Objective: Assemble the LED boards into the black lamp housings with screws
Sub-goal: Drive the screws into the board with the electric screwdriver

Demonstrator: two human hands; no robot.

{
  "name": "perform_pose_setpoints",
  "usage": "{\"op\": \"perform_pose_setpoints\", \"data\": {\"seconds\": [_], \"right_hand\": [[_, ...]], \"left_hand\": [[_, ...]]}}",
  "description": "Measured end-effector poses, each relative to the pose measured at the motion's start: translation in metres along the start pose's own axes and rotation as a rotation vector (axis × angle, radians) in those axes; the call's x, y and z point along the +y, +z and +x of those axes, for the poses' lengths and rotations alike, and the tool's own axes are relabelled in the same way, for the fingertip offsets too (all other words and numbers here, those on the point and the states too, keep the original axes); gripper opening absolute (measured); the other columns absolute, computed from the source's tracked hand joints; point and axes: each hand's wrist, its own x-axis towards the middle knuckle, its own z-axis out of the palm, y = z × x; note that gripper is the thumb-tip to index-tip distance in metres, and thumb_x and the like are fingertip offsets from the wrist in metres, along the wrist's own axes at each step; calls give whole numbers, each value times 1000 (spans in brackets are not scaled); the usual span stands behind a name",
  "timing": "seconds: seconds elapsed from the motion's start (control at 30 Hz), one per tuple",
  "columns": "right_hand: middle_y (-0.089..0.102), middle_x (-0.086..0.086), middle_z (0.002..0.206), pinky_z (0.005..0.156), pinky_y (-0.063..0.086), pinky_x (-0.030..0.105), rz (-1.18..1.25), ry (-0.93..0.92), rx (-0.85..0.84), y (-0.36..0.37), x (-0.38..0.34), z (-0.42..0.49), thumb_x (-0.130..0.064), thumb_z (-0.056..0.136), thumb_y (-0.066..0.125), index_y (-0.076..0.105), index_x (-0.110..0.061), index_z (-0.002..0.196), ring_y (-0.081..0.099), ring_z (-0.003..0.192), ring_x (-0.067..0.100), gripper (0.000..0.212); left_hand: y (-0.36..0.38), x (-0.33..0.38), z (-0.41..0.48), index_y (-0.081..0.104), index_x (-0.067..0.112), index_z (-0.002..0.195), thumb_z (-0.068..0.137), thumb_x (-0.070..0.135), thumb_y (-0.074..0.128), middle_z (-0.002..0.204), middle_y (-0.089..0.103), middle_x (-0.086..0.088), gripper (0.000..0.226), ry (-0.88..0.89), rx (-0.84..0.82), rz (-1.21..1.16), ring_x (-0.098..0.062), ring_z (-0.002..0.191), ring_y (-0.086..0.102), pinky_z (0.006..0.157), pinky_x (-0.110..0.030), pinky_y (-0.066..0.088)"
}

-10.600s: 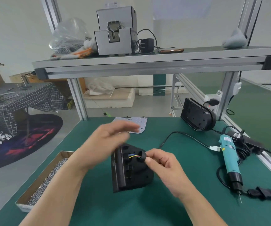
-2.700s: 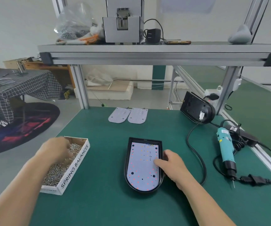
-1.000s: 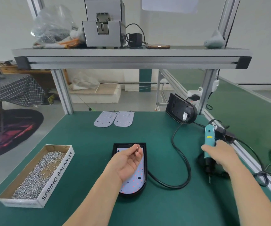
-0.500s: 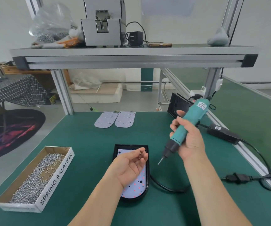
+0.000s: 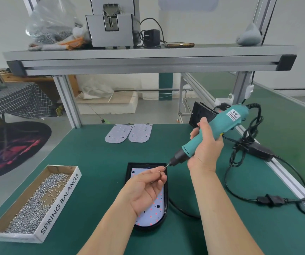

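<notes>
A black lamp housing (image 5: 163,217) lies on the green mat with a white LED board (image 5: 152,214) seated inside it. My left hand (image 5: 146,190) hovers palm-up over the housing and pinches a small screw (image 5: 160,171) at its fingertips. My right hand (image 5: 205,146) grips a teal electric screwdriver (image 5: 212,130), tilted down to the left. Its bit tip (image 5: 166,166) sits at the screw. Two spare LED boards (image 5: 128,133) lie side by side at the mat's far edge. A second black housing (image 5: 200,115) leans at the back right, partly hidden by the screwdriver.
A cardboard box of screws (image 5: 36,201) sits at the front left. Black power cables (image 5: 239,181) and an adapter (image 5: 260,150) trail across the right side. The aluminium shelf (image 5: 148,59) overhead carries a screw feeder, a charger and a bag.
My right hand lifted the screwdriver from the mat's right side and brought its bit down to the screw. My left hand stayed over the housing, pinching the screw.
</notes>
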Motion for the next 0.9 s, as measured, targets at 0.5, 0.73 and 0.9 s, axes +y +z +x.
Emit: {"op": "perform_pose_setpoints", "data": {"seconds": [0.5, 0.73, 0.9], "right_hand": [[56, -10, 57, 54, 46, 20, -68, -104, -49, 3, -6, -10, -21, 89, 72, 55, -20, 83, 53, 53, 9, 18], [56, -11, 57, 55, 46, 22, -75, -82, -60, 3, -6, -10, -21, 88, 72, 54, -19, 83, 52, 54, 9, 19], [54, -2, 59, 56, 44, 24, -131, -44, -80, 0, -4, -7, -24, 86, 74, 54, -19, 81, 50, 55, 13, 21]], "left_hand": [[2, -4, 1, 67, 0, 87, 70, 2, 71, 70, 65, -10, 17, 34, 34, 91, -18, 60, 68, 48, -21, 54], [3, -7, 2, 65, 1, 87, 69, 5, 76, 70, 61, -10, 22, 53, 43, 174, -14, 53, 59, 38, -17, 41], [4, -7, 1, 63, -1, 84, 72, 2, 73, 69, 60, -10, 16, 61, 23, 231, -13, 53, 57, 37, -16, 38]]}}
